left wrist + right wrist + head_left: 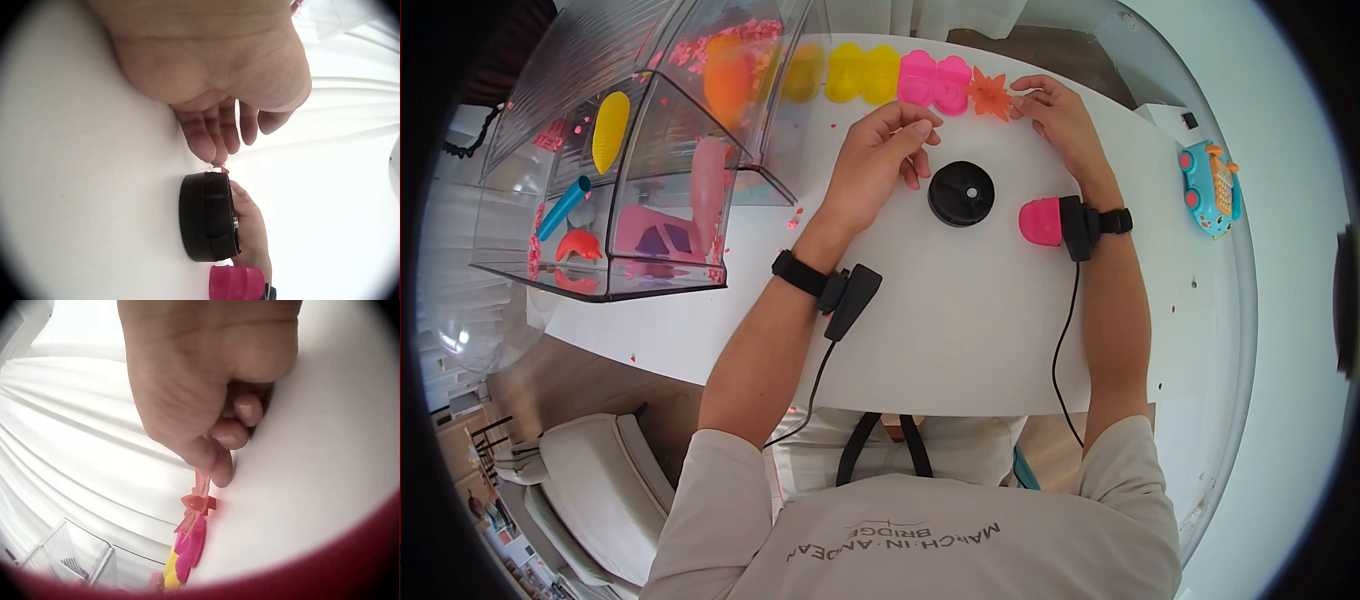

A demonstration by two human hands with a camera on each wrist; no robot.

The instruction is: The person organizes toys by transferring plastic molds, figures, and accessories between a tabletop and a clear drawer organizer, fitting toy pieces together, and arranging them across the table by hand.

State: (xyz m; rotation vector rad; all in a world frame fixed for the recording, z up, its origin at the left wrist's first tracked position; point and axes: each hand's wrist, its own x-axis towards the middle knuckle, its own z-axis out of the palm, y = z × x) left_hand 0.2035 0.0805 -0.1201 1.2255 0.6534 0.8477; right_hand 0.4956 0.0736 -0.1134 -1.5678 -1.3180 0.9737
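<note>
An orange spiky leaf-shaped toy mold [990, 94] stands at the right end of a row along the table's far edge. My right hand [1057, 120] pinches one point of it between thumb and forefinger, the other fingers curled in, as the right wrist view shows. Touching the mold on its left is a pink lobed mold [935, 82], then a yellow one [863, 74]. My left hand [880, 160] holds nothing; its fingers hang loosely bent, to the left of a round black part [961, 194] with a small metal centre.
A clear bin [665, 160] with pink bits and colourful toys fills the left side of the table. A pink scoop-like piece [1040, 222] lies beside the right wrist camera. A toy car [1211, 189] sits at the right. Pink crumbs [793, 218] are scattered near the bin.
</note>
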